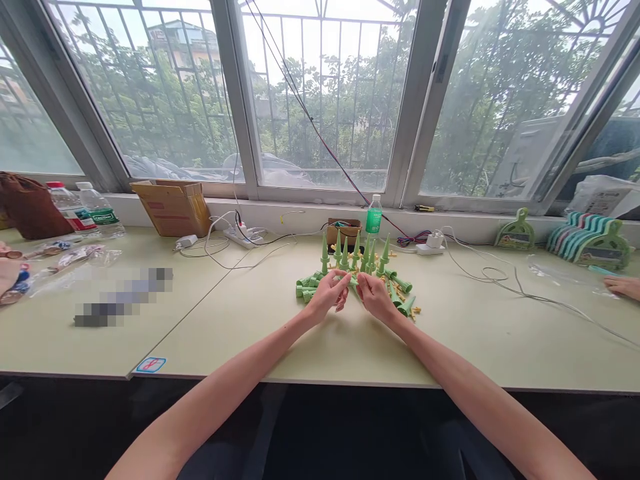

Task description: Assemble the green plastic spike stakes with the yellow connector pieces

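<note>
Both of my hands meet over the middle of a pale green table. My left hand is pinched on a small green plastic piece, and my right hand is closed on its other end. Behind the hands several green plastic cones stand upright in a row. Green cylinders lie in a heap to the left of my hands. More green cones and small yellow parts lie to the right.
A green bottle and a small brown box stand behind the cones. Power strips and cables run along the windowsill. A cardboard box and water bottles sit at left. Another person's hand rests at far right.
</note>
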Demonstrator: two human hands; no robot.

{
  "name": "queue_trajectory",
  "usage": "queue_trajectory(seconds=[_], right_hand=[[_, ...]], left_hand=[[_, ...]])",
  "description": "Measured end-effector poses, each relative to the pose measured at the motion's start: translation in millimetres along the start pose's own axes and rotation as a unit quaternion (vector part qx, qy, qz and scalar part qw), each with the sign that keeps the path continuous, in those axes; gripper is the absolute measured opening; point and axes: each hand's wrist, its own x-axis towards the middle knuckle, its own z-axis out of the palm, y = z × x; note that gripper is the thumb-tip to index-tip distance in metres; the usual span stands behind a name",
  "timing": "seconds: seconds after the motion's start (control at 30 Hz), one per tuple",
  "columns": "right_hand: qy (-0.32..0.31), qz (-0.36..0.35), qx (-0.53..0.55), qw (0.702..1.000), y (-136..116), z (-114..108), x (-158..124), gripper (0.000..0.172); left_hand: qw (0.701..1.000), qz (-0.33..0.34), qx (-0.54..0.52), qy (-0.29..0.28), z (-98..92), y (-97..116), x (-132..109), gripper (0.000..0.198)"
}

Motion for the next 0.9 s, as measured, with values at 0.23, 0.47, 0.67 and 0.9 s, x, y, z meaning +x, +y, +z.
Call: queue_trajectory(seconds=[0.23, 0.47, 0.67, 0.9], right_hand=[[0.002, -0.011, 0.009, 1.0, 5.9, 0.2, -0.4, 0.044], [-0.011, 0.009, 0.012, 1.0, 8.5, -0.5, -1.0, 0.048], [-0.003, 0.051, 0.049, 0.997, 3.3, 0.7, -0.5, 0.056], [0.008, 0.064, 0.061, 0.996, -1.5, 2.7, 1.3, 0.058]], left_hand=[[1.0, 0.016, 0.01, -0.024, -3.8, -1.8, -1.1, 0.047], [0.983, 0.109, 0.142, -0.035, -7.6, -9.7, -1.8, 0.041], [0.922, 0.209, 0.325, 0.011, -5.4, -12.8, -2.9, 0.022], [0.908, 0.243, 0.342, 0.023, -4.4, -13.3, -3.0, 0.024]])
